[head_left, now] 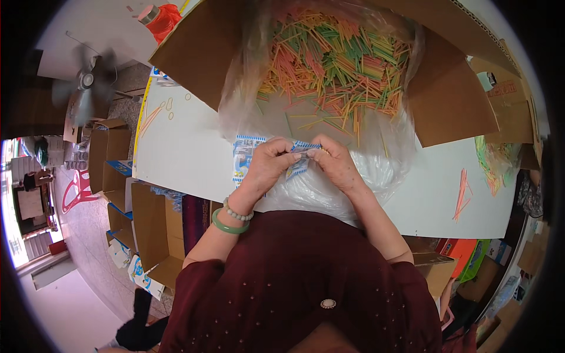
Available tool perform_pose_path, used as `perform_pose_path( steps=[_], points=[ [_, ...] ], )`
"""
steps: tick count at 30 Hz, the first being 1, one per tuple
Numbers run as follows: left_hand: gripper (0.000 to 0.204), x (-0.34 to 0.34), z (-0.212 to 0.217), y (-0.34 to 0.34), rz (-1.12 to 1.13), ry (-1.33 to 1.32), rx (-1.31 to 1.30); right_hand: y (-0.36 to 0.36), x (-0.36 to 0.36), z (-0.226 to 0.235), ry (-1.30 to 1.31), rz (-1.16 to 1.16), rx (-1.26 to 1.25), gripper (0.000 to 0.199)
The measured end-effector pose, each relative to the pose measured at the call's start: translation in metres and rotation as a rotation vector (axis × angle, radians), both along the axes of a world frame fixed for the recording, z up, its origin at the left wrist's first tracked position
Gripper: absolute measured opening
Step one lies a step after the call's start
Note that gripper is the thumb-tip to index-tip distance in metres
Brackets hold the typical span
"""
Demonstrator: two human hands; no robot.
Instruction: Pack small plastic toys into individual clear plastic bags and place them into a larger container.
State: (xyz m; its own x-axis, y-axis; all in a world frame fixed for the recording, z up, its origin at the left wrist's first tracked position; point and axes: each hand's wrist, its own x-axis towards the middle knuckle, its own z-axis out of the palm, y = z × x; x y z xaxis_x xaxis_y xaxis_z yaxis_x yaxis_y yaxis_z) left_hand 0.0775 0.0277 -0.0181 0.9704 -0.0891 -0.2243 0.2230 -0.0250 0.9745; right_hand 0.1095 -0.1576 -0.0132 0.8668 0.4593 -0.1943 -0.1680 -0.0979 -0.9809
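Small packet point(298, 160) — mostly hidden between hands point(300, 162)

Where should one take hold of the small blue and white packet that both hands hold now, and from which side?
Probably at its two short ends, coming from left and right. The packet is flat and thin and lies crosswise between the left hand and the right hand, whose fingers pinch it at either end over the plastic bag. Its middle is free, so an end pinch should keep it flat.
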Motion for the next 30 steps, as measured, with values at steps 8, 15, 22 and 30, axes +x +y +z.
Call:
perform_pose_path(
  steps=[8,15,22,30],
  points=[
    [0.011,0.000,0.007,0.003,0.044,-0.130,0.170,-0.014,-0.003,-0.045,-0.691,-0.080,-0.338,0.013],
    [0.019,-0.001,0.011,-0.002,0.017,-0.247,0.237,-0.016,0.013,0.027,-0.113,-0.370,0.267,0.012],
    [0.020,0.000,0.041,-0.020,-0.081,-0.164,0.184,0.017,0.015,0.044,-0.402,-0.305,0.374,0.013],
    [0.018,-0.005,0.028,-0.020,-0.136,-0.103,0.046,0.008,0.008,0.043,-0.270,-0.409,0.487,0.016]
  ],
)
